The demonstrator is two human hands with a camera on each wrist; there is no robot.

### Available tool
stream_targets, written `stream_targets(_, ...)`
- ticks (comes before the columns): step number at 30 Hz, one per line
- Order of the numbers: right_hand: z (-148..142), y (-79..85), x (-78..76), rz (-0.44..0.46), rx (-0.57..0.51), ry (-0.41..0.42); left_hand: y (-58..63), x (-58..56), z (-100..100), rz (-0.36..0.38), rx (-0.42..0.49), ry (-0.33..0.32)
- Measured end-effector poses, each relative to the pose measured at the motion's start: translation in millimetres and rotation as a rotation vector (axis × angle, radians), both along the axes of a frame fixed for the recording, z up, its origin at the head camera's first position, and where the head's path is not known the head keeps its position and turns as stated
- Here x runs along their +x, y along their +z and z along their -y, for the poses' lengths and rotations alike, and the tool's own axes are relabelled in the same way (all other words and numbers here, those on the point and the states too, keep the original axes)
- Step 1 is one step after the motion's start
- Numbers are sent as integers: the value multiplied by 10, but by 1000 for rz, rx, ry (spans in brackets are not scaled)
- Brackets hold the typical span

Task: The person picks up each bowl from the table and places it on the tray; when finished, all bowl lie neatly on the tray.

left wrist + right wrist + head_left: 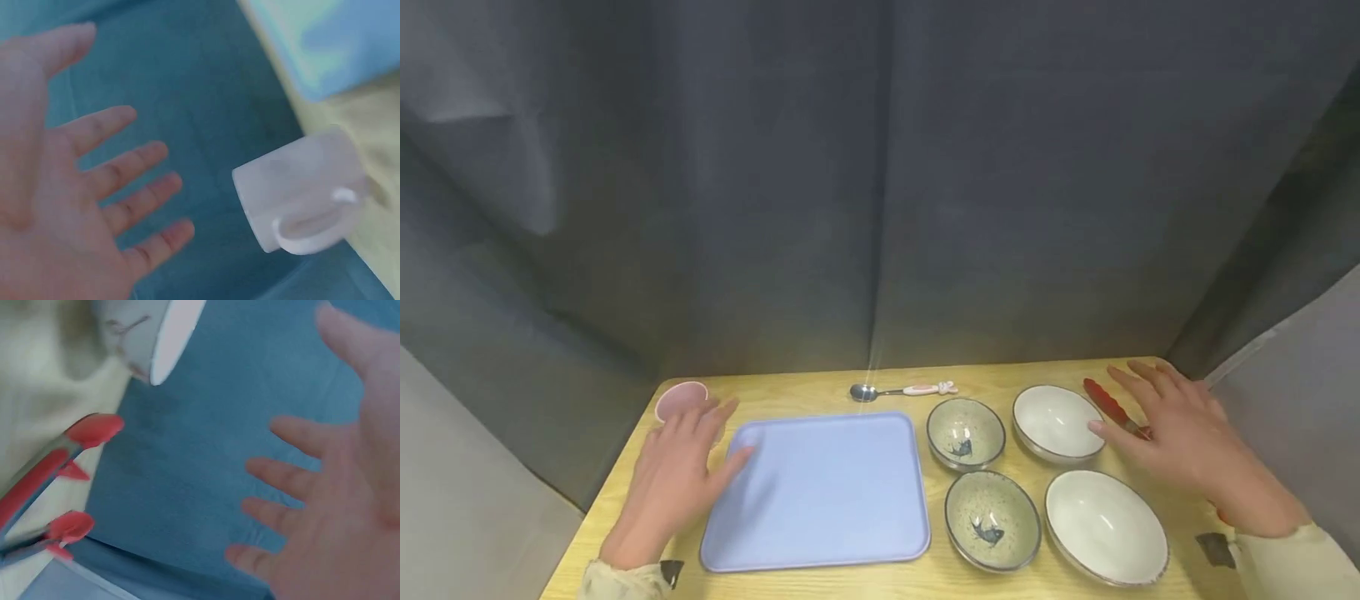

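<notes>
My left hand (pixel 676 477) hovers with spread fingers over the left side of the blue tray (pixel 820 492), near a pink mug (pixel 679 398). In the left wrist view the mug (pixel 306 187) shows its handle and stands apart from the fingers. On the other side, my right hand (pixel 1187 437) is held spread above red-tipped tongs (pixel 1105 402), partly hiding them. Its thumb overlaps the rim of a white bowl (pixel 1056 421) in the head view; contact cannot be told. The right wrist view shows the palm empty, with the red tong ends (pixel 97 429) off to the left.
A second white bowl (pixel 1105 525) stands nearer the front. Two greenish bowls with a fish pattern, one at the back (pixel 977 417) and one in front (pixel 970 508), stand right of the tray. Behind them lies a spoon (pixel 917 390). A dark curtain (pixel 775 208) hangs behind the wooden table (pixel 775 392).
</notes>
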State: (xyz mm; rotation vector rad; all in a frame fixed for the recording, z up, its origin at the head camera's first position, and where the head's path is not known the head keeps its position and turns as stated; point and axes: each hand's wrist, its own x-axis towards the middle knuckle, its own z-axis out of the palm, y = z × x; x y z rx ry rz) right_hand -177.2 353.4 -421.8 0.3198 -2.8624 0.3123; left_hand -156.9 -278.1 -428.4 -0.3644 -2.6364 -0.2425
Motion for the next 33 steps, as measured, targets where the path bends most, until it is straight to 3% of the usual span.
stream_targets(2,-57,-16,98,-5,-87,53,-73,128,33,-34,16,-44)
stream_targets(4,-113,-97,237,20,-188,89,-178,276,73,-19,24,-54)
stream_targets(9,-144,-420,610,146,-317,64,-504,634,191,225,84,59)
stream_targets(12,-120,-644,770,233,-343,20,-679,747,275,365,126,128)
stream_targets(17,-75,-912,892,455,-463,-41,-824,768,351,474,157,153)
stream_targets(20,-63,-981,914,523,-501,-52,-848,751,357,499,164,152)
stream_targets(26,-30,-1015,927,541,-510,-52,-841,745,343,577,247,184)
stream_targets(33,6,-964,933,608,-498,-67,-799,716,335,613,311,149)
